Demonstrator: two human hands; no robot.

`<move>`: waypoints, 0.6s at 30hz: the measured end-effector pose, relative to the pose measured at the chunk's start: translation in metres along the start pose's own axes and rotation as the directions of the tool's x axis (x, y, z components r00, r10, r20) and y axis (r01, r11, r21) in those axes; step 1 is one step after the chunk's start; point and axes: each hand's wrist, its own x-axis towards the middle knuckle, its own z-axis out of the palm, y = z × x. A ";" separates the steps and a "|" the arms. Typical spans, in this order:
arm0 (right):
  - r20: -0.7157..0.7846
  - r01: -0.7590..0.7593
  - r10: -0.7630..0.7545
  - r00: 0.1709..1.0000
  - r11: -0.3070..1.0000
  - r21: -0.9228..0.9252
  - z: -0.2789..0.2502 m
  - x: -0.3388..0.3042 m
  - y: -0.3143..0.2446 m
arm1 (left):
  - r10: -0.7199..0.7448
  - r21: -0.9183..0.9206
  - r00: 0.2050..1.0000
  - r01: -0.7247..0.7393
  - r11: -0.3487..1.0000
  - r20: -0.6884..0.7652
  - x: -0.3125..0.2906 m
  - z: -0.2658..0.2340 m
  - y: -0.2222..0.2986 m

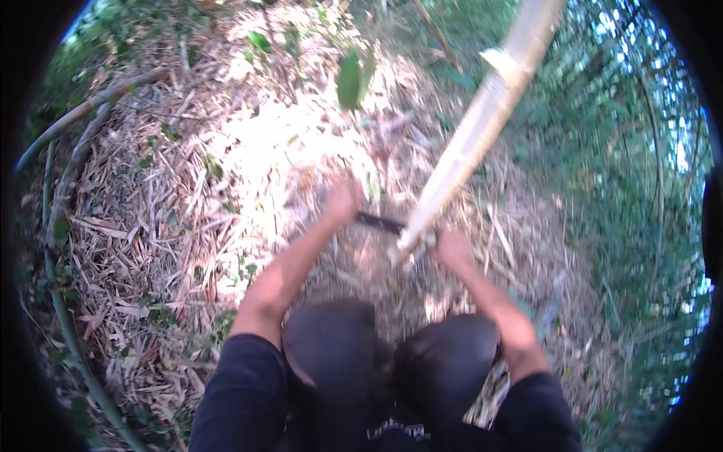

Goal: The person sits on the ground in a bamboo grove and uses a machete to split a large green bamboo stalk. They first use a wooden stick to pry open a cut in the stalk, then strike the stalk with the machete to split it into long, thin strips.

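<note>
My left hand [345, 200] is closed around one end of a dark, narrow bar-like tool [380, 221]; motion blur hides whether it is a blade or a handle. The tool reaches right, to the lower end of a thick, pale bamboo pole [476, 135], which slants down from the upper right. Beside that end, my right hand [454, 251] is closed, its fingers blurred. A small pale piece shows at its inner side, but what the hand grips cannot be made out. Both hands are in front of my bent knees [331, 339].
Dry leaves and stalks [173, 248] cover the ground. A long bent stem [98, 102] and a green stalk [71, 331] run along the left. Green leaves [350, 79] stand ahead, and dense foliage [602, 151] fills the right side.
</note>
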 end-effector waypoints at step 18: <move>0.099 -0.141 0.109 0.989 0.893 0.428 0.012 -0.006 -0.085 | -0.549 -0.675 0.558 -0.028 0.737 -0.622 0.161 -0.243 0.159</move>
